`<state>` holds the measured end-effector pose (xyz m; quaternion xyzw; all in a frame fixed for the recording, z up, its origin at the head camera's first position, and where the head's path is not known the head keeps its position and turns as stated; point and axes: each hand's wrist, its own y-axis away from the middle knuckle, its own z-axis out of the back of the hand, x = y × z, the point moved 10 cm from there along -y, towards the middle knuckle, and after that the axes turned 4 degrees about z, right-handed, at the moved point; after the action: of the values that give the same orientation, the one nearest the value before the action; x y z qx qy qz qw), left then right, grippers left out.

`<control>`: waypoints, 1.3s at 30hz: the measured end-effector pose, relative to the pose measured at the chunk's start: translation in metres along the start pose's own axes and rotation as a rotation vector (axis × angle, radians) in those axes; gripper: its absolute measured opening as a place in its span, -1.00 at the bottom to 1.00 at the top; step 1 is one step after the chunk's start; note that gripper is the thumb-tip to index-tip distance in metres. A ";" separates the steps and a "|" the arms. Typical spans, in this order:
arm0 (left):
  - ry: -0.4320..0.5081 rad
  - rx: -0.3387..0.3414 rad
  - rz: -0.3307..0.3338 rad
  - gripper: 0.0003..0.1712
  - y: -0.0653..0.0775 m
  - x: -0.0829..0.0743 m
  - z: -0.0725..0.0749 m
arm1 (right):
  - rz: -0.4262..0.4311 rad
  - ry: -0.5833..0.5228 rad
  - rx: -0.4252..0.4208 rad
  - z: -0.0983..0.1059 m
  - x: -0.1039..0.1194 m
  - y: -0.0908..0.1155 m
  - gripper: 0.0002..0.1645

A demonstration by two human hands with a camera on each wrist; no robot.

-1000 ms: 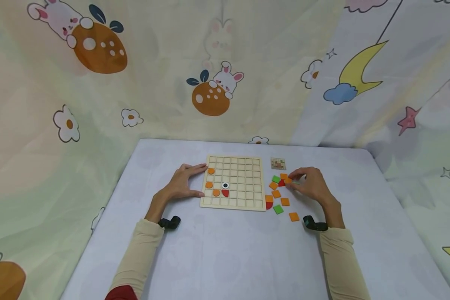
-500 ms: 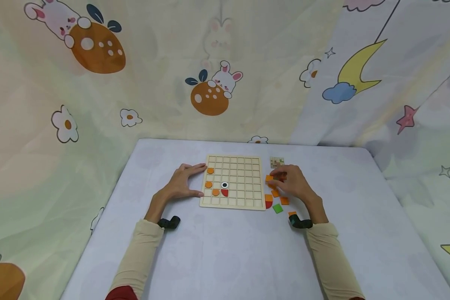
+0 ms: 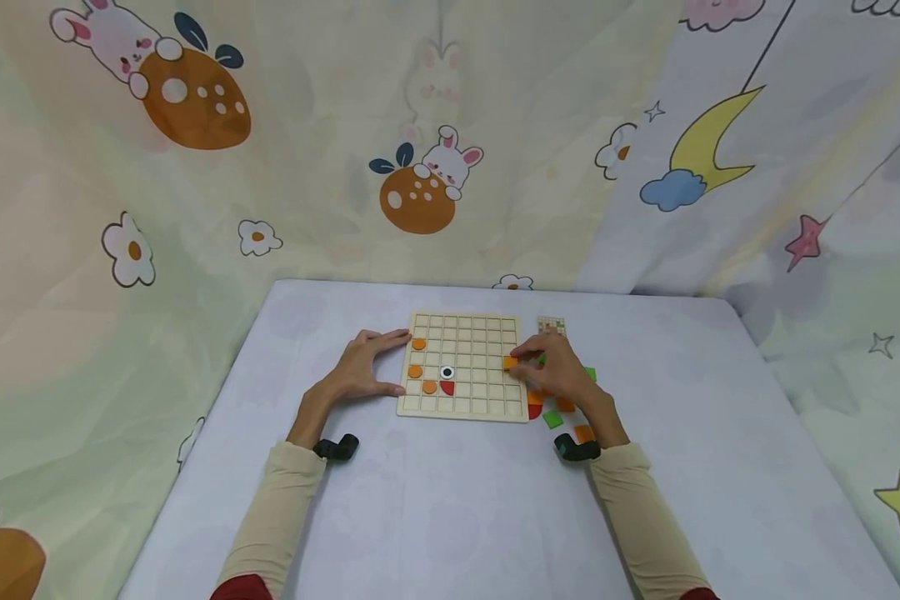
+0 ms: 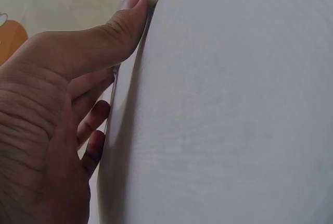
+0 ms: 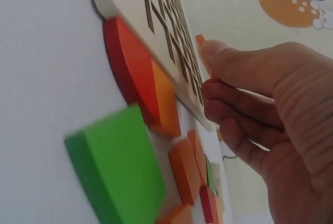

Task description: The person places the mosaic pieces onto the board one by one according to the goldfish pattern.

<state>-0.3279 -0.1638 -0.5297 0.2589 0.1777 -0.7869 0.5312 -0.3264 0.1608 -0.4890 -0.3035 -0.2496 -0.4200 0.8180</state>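
A wooden grid board [image 3: 480, 329] lies flat on the table. Three orange round pieces [image 3: 415, 372] sit in its left cells, beside a white disc with a black centre [image 3: 447, 372] and a red quarter-round piece [image 3: 447, 389]. My left hand [image 3: 356, 368] rests at the board's left edge, thumb and forefinger spread apart and touching it. Between thumb and fingertips my right hand [image 3: 558, 369] pinches an orange square tile [image 3: 509, 363] over the board's right column. That tile shows mostly edge-on in the right wrist view.
Right of the board lie loose pieces: a green square tile [image 5: 122, 164], a red quarter-round piece [image 5: 130, 67] against the board's edge, and several orange tiles [image 3: 584, 433]. Some are hidden under my right hand. A small pattern card [image 3: 551, 323] lies behind them.
My right hand has moved left from the loose pieces to the board's right side, carrying the orange tile. The left hand has stayed at the board's edge.
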 end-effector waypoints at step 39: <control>-0.024 0.003 0.009 0.23 0.001 0.003 -0.001 | 0.044 -0.036 -0.062 -0.065 0.047 -0.050 -0.95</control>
<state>-0.3279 -0.1658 -0.5329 0.2509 0.1689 -0.7878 0.5365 -0.3340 0.0668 -0.4886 -0.3417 -0.2445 -0.4039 0.8126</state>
